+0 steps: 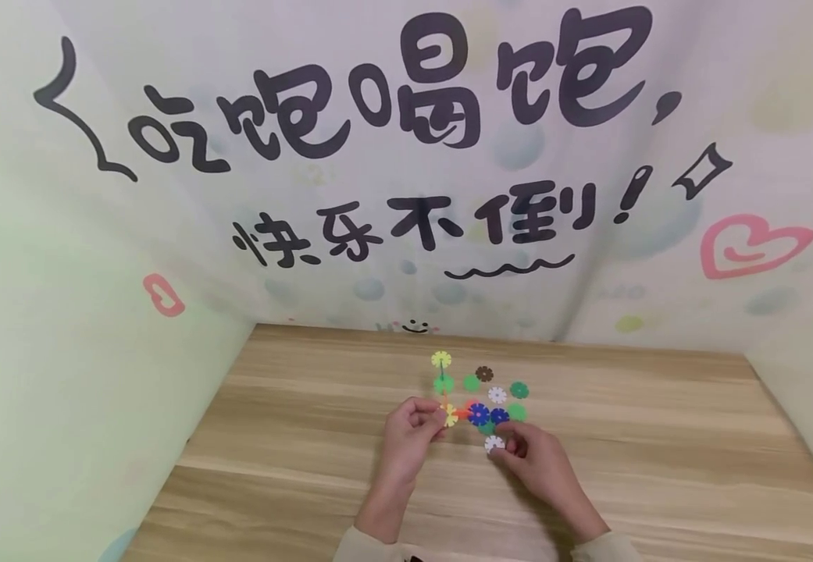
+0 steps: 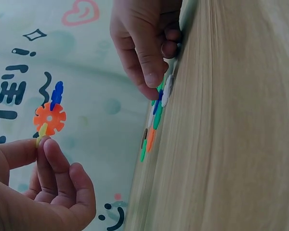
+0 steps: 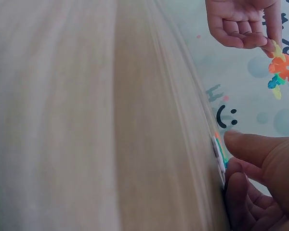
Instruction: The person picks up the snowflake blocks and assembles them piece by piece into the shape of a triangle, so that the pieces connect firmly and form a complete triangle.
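Nearest, pale sleeves (image 1: 367,546) run off the head view's lower edge. The right hand (image 1: 545,460) hangs low at the loose discs, thumb and forefinger bent and slightly apart, partly covering a white disc (image 1: 494,444); whether a fingertip touches it I can't quite tell. The left hand (image 1: 406,437) pinches a yellow disc (image 1: 451,416) belonging to the joined discs, whose blue disc (image 1: 479,414) partly screens an orange disc (image 1: 472,403) behind. The left wrist view shows this piece held clear of the wooden table (image 1: 272,468); the right wrist view, cutting it at the frame edge, adds a teal part. Both wrist views flatten the loose discs edge-on. Farther lie a brown disc (image 1: 484,374), then the lettered backdrop (image 1: 350,297).
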A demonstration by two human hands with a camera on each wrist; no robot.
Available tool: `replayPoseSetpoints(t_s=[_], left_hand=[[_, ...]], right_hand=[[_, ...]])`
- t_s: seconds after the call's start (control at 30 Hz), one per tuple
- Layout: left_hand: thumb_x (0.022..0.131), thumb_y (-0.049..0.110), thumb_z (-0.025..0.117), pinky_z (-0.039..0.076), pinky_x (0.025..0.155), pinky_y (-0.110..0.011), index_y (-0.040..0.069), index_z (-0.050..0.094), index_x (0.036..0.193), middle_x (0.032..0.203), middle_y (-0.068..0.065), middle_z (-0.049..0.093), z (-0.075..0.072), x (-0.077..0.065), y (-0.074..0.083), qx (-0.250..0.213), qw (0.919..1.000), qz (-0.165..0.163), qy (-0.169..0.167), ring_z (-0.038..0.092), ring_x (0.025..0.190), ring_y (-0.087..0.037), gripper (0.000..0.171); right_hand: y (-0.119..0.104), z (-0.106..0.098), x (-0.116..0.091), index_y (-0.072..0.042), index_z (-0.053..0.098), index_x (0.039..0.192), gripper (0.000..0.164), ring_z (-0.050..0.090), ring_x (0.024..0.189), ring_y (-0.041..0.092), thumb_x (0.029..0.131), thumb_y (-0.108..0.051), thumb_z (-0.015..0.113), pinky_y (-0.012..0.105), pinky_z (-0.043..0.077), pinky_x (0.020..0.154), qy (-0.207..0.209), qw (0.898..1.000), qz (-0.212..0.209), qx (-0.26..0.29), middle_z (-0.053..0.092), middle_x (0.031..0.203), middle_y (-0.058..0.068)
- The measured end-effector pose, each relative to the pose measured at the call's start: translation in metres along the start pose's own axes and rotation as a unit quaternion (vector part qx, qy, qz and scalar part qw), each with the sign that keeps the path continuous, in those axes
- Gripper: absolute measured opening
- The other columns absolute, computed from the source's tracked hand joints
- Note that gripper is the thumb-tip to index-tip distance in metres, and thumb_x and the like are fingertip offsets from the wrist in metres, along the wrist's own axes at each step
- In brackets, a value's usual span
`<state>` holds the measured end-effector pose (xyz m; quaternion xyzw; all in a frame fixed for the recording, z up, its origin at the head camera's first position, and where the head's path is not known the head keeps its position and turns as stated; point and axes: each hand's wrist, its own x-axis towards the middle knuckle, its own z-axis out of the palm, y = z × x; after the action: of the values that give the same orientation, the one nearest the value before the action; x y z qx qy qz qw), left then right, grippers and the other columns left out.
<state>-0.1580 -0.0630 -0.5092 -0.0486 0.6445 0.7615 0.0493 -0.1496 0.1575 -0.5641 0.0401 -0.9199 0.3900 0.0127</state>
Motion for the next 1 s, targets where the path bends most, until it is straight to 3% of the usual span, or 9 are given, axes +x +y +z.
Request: replayPoseSetpoints(t_s=[0.37,0.77,1.0], left_hand=[[0.092,0.002,0.07,0.059,0.081,-0.041,-0.006,0.062,0.106,0.085,-0.01,0.064,0.0021,-0.0007,0.0009,-0.003,1.0,0.002,-0.005,0.065,0.08,-0.023,0.018],[0.093,0.003,0.069,0.059,0.08,-0.04,-0.006,0.062,0.107,0.088,-0.01,0.064,0.0021,-0.0004,0.0017,0.003,1.0,0.002,-0.008,0.066,0.08,-0.024,0.019],[0.091,0.004,0.07,0.059,0.08,-0.034,-0.004,0.062,0.107,0.09,-0.011,0.065,0.0013,-0.0002,0.0029,0.004,0.9998,-0.018,-0.005,0.065,0.082,-0.022,0.019]], right_hand=[[-0.0006,0.0017,0.0013,-0.009,0.075,0.107,0.034,0.049,0.065,0.007,0.076,-0.014,0.088,0.023,0.046,0.059,0.012,1.0,-0.019,-0.014,0.053,0.073,-0.009],[-0.001,0.001,0.0024,-0.016,0.071,0.091,0.025,0.049,0.068,0.01,0.075,-0.016,0.089,0.024,0.044,0.059,0.012,1.0,-0.007,-0.022,0.052,0.078,-0.005],[-0.0021,0.0005,0.0018,-0.013,0.074,0.101,0.031,0.05,0.072,0.01,0.074,-0.016,0.089,0.024,0.047,0.063,0.007,1.0,0.002,-0.018,0.053,0.083,-0.004]])
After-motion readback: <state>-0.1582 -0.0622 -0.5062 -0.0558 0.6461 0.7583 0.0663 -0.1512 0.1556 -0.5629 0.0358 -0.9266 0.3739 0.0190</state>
